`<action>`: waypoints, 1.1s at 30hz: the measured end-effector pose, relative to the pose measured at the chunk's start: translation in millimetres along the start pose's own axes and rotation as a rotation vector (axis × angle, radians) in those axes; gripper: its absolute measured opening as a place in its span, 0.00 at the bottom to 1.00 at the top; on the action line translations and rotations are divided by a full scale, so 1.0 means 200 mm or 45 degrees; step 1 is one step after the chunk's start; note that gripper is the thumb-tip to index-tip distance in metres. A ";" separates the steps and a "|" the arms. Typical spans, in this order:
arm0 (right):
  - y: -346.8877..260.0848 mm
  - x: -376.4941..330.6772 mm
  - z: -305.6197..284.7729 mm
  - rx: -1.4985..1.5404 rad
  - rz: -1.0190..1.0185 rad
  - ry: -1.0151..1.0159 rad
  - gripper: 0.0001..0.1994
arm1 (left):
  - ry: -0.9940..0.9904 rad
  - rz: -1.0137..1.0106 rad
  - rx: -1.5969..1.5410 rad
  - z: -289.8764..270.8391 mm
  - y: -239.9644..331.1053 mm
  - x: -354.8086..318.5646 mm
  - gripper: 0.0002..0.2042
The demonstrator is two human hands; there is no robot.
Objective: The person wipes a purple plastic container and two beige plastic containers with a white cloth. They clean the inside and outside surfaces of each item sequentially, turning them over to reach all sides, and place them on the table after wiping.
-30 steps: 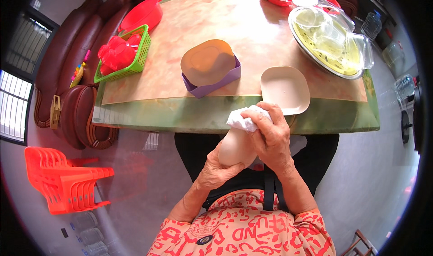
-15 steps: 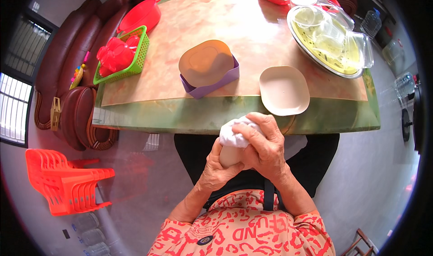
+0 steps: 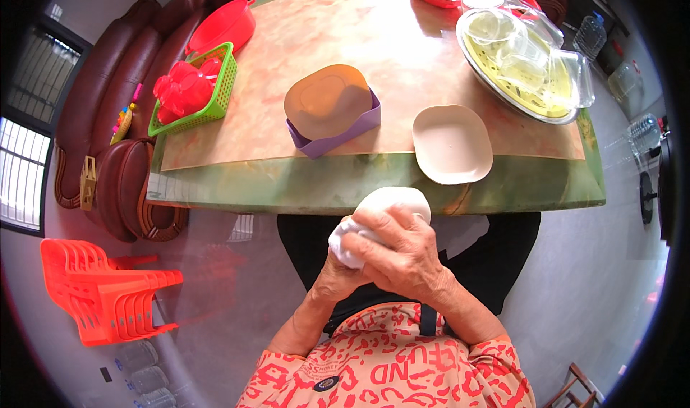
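Over my lap at the table's near edge, my left hand is closed on a pale dish, its fingers largely hidden behind my right hand. My right hand presses a bunched white cloth against the dish's left side. Just beyond my hands, a beige rounded-square plate lies on the table. To its left, brown-orange plates rest tilted in a purple holder.
A green basket of red cups stands at the table's left, beside a red basin. At right, a metal-rimmed bowl with a yellow strainer holds clear plastic containers. Stacked orange-red chairs stand on the floor at left.
The cloth in my right hand has moved left and toward me along the dish. The dish has turned, and its far edge now shows beyond my fingers.
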State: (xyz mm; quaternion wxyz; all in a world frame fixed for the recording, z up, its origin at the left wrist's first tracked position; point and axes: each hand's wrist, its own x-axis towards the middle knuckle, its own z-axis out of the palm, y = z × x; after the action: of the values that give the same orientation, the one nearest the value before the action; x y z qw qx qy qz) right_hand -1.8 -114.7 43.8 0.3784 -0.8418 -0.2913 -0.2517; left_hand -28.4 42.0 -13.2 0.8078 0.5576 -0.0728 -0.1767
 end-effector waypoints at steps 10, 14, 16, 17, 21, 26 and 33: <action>0.14 0.01 -0.07 0.031 0.320 0.233 0.14 | 0.033 0.303 0.100 0.08 0.03 -0.01 0.27; 0.18 -0.06 -0.06 0.239 0.580 0.297 0.11 | 0.069 0.350 0.019 0.05 0.00 -0.02 0.30; 0.18 -0.09 -0.04 0.204 0.632 0.330 0.13 | 0.068 0.213 -0.031 0.03 -0.01 -0.01 0.33; 0.16 -0.08 -0.03 0.098 0.538 0.336 0.14 | 0.066 0.142 -0.055 0.02 -0.01 -0.01 0.35; 0.06 -0.02 0.01 -0.140 0.257 0.297 0.20 | 0.049 0.048 -0.281 0.03 0.01 0.01 0.40; 0.01 0.02 0.02 -0.147 0.156 0.242 0.21 | 0.042 -0.015 -0.520 0.06 0.07 0.03 0.44; 0.13 -0.03 -0.11 0.035 0.333 0.248 0.19 | -0.021 0.130 -0.561 -0.06 -0.01 -0.02 0.37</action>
State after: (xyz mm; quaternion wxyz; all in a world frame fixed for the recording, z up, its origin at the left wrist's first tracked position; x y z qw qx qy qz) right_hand 7.0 -148.3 41.2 0.4460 -0.8388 -0.1445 -0.2767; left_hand -28.2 52.9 -18.2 0.9174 0.3617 -0.0671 -0.1516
